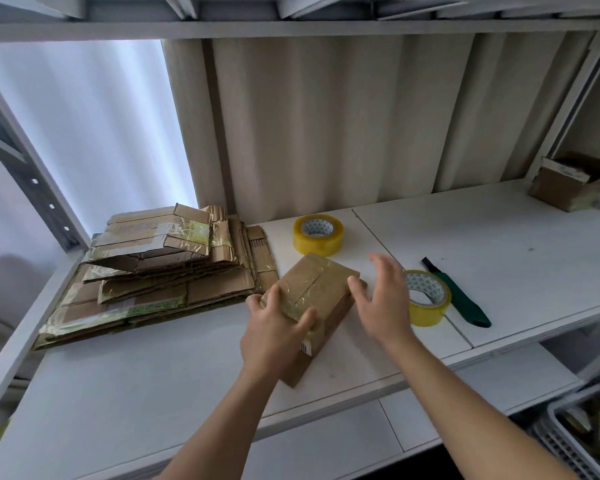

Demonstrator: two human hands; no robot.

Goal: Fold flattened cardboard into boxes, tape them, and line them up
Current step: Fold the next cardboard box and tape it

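We see a taped cardboard box (314, 299) on the white worktop (499, 237), closed, contents hidden. Our left hand (274, 327) has its grip curled over the near corner; our right hand (385, 303) hovers beside it, fingers spread, holding nothing. Flattened cardboard (153, 271) is stacked left. An open-topped box (568, 181) sits far right.

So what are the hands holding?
The left hand grips the box at its near top corner. The right hand holds nothing.
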